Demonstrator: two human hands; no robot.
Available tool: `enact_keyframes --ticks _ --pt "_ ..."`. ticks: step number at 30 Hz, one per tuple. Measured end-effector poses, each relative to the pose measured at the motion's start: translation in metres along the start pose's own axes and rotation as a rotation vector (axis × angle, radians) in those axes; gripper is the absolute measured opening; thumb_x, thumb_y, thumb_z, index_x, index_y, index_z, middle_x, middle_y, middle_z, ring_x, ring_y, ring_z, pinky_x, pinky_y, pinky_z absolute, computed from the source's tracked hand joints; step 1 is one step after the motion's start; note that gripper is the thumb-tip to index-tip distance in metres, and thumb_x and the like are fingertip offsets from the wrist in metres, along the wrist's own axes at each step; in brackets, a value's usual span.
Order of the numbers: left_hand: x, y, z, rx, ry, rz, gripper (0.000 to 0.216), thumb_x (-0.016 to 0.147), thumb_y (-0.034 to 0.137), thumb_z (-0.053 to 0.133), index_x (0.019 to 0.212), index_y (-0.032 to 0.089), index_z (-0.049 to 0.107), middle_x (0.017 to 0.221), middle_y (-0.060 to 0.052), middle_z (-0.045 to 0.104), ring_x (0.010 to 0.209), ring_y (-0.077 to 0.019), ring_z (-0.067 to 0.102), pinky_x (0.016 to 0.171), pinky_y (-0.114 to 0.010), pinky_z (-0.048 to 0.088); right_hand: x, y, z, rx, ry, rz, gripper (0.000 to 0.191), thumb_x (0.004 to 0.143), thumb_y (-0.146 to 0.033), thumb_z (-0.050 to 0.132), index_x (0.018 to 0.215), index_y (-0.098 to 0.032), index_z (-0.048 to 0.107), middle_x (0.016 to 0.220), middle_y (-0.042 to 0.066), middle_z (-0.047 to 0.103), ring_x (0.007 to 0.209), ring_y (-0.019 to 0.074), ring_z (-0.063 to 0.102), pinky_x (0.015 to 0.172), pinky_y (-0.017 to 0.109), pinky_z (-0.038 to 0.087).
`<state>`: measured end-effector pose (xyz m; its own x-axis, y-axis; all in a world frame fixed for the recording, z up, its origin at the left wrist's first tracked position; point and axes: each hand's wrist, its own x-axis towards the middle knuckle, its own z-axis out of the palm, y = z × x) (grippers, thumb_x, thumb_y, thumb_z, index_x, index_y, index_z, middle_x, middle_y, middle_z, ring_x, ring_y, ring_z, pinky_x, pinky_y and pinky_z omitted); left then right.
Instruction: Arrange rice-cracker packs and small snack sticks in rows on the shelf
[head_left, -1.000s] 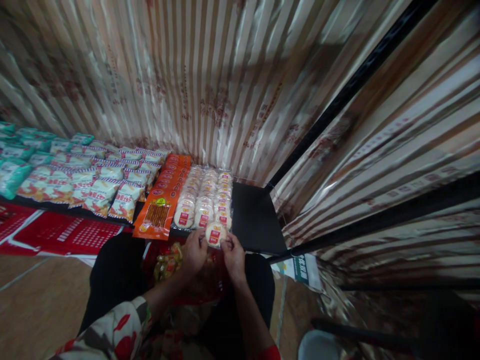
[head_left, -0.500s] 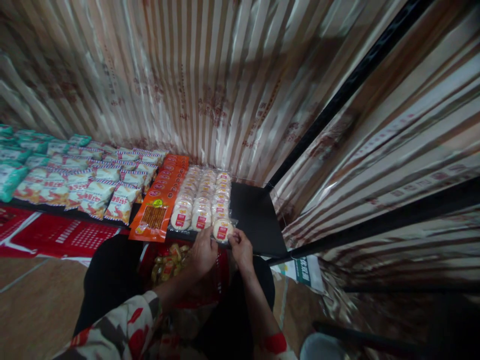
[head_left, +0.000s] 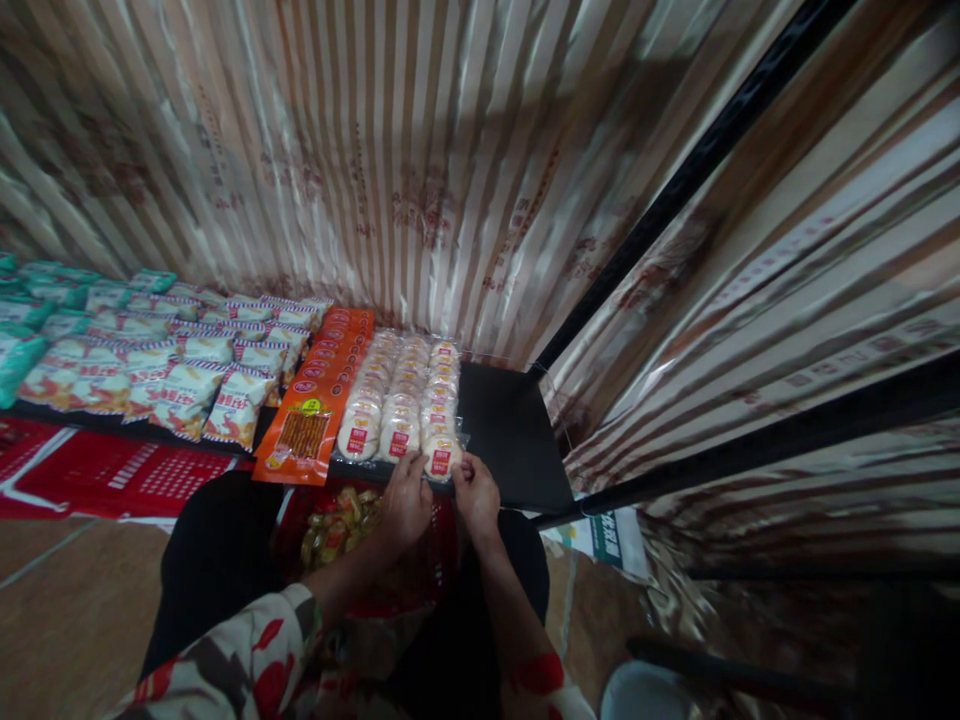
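Note:
My left hand (head_left: pixel 406 499) and my right hand (head_left: pixel 475 493) both pinch the near edge of a round white cake packet with a red label (head_left: pixel 441 458). The packet lies at the front of the right-hand row of identical cake packets (head_left: pixel 401 395) on a black shelf (head_left: pixel 504 440). Both hands have their fingers closed on the packet's wrapper. A long orange snack packet (head_left: pixel 306 435) leads a row just left of the cakes.
Rows of white-and-red snack bags (head_left: pixel 187 375) and teal bags (head_left: pixel 22 320) fill the shelf to the left. A red basket with wrapped sweets (head_left: pixel 337 520) rests on my lap. Striped shiny curtain backs the shelf; a black post (head_left: pixel 675 190) runs up at right.
Both hands moved the round cake packet up and to the right, from below the shelf edge onto the front of the right-hand row.

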<state>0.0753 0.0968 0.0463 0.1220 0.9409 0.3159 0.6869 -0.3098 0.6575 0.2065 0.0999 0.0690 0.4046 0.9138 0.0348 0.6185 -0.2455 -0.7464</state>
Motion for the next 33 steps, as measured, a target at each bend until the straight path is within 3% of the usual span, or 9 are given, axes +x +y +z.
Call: enact_keyframes --ticks 7,11,13,16,19,23,27,33 --pt "-0.006 -0.005 -0.002 0.156 -0.144 0.236 0.046 0.083 0.007 0.037 0.126 0.015 0.051 0.126 -0.015 0.050 0.114 -0.0220 0.052 0.093 -0.037 0.050 -0.004 0.000 0.001 -0.086 0.016 -0.013 0.035 0.083 -0.029 0.046 0.111 -0.014 0.060 0.096 0.009 0.066 0.069 0.0168 0.061 0.073 0.029 0.048" --pt "-0.009 -0.006 0.003 0.281 -0.117 0.283 0.040 0.085 0.010 0.039 0.121 0.014 0.056 0.126 -0.016 0.052 0.117 -0.0255 0.051 0.092 -0.040 0.050 -0.006 0.004 0.004 -0.082 0.056 -0.062 0.040 0.084 -0.030 0.045 0.119 -0.013 0.055 0.096 0.009 0.064 0.066 0.0159 0.059 0.070 0.030 0.050" --pt "-0.009 -0.007 0.005 0.312 -0.090 0.292 0.039 0.085 0.010 0.040 0.120 0.014 0.057 0.126 -0.016 0.054 0.116 -0.0257 0.052 0.091 -0.039 0.051 -0.008 0.006 0.005 -0.131 0.131 -0.138 0.043 0.085 -0.031 0.045 0.124 -0.014 0.053 0.100 0.011 0.061 0.075 0.0185 0.060 0.073 0.032 0.050" --pt "-0.009 -0.009 0.005 0.324 -0.048 0.320 0.038 0.086 0.011 0.040 0.120 0.015 0.057 0.126 -0.016 0.055 0.116 -0.0252 0.052 0.092 -0.040 0.051 -0.009 0.006 0.006 -0.253 0.211 -0.354 0.044 0.089 -0.034 0.044 0.129 -0.018 0.052 0.116 0.015 0.055 0.105 0.0248 0.054 0.090 0.039 0.046" --pt "-0.008 -0.011 0.003 0.308 -0.037 0.371 0.038 0.087 0.012 0.039 0.121 0.014 0.057 0.126 -0.017 0.055 0.117 -0.0253 0.052 0.094 -0.042 0.050 -0.003 0.003 0.007 -0.363 0.158 -0.533 0.043 0.092 -0.032 0.041 0.133 -0.021 0.049 0.141 0.013 0.040 0.132 0.0287 0.032 0.102 0.046 0.036" --pt "-0.005 -0.016 -0.001 0.253 -0.068 0.398 0.041 0.087 0.011 0.037 0.124 0.011 0.054 0.128 -0.018 0.054 0.121 -0.0255 0.049 0.097 -0.043 0.048 0.007 0.004 0.012 -0.484 -0.001 -0.581 0.046 0.094 -0.026 0.033 0.140 -0.027 0.039 0.154 0.006 0.023 0.143 0.0275 0.010 0.104 0.048 0.034" --pt "-0.006 -0.022 -0.002 0.191 -0.093 0.405 0.045 0.086 0.009 0.035 0.127 0.011 0.052 0.133 -0.017 0.051 0.127 -0.0249 0.044 0.100 -0.044 0.046 0.010 0.009 0.018 -0.529 -0.049 -0.561 0.048 0.096 -0.026 0.031 0.143 -0.025 0.032 0.155 0.008 0.018 0.143 0.0245 0.009 0.106 0.043 0.033" --pt "-0.010 -0.028 -0.001 0.139 -0.124 0.381 0.045 0.085 0.009 0.036 0.127 0.008 0.051 0.138 -0.019 0.046 0.133 -0.0258 0.036 0.104 -0.047 0.043 0.010 0.005 0.022 -0.575 -0.058 -0.508 0.048 0.095 -0.027 0.033 0.143 -0.023 0.034 0.153 0.011 0.023 0.142 0.0249 0.015 0.105 0.041 0.033"
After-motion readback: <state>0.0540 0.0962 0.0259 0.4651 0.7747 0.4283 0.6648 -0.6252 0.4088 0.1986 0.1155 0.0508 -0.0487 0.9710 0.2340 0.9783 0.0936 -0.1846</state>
